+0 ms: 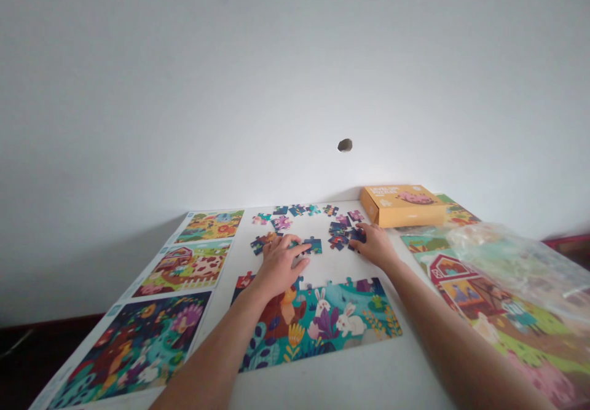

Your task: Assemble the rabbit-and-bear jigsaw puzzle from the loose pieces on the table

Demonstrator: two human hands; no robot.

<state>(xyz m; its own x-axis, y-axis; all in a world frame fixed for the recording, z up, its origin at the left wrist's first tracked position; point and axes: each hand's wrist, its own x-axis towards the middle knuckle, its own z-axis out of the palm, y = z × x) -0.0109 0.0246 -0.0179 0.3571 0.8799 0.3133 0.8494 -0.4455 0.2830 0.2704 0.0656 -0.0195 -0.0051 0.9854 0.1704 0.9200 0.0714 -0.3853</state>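
A partly joined jigsaw puzzle (318,324) with rabbits and a bear lies on the white table, its upper edge showing open tabs. Above it rests my left hand (282,264), palm down with fingers spread. Its fingertips reach a teal puzzle piece (314,246), and other loose pieces (260,244) lie by its knuckles. Farther right, my right hand (375,245) has its thumb and fingers closed around a dark blue puzzle piece (356,236), beside a cluster of pieces (338,232). More loose pieces (282,222) are scattered toward the wall.
On the left lies a printed sheet (216,278) with three pictures. A yellow puzzle box (405,207) stands at the back right against the white wall (276,90). Clear plastic wrap (511,262) covers part of a finished farm puzzle (498,302) at right.
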